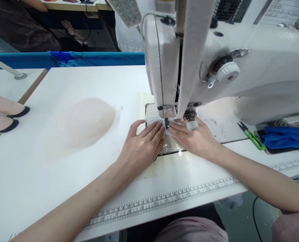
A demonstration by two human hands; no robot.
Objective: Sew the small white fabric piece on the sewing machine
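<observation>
- White table point(26, 174) spreads out beside the left hand point(141, 144), with a sewing machine point(265, 60) rising just beyond the right hand point(197, 137).
- Pale cloth point(151, 120) lies under both hands' fingertips, at the presser foot point(167, 124); uneven pressure could skew it, and fingers straying inward could get caught (a slim margin, with tips just beside the foot).
- Left hand: fairly flat, one finger spread aside, pressing the cloth.
- Right hand: fingers outstretched on the cloth; partly hidden, so whether it pinches I cannot tell.

White worktable point(20, 188): ruler scale point(154, 202) along near edge, blue fabric point(104, 59) along far. Second table point(71, 6): far left. Grey floor point(243, 220): near right.
</observation>
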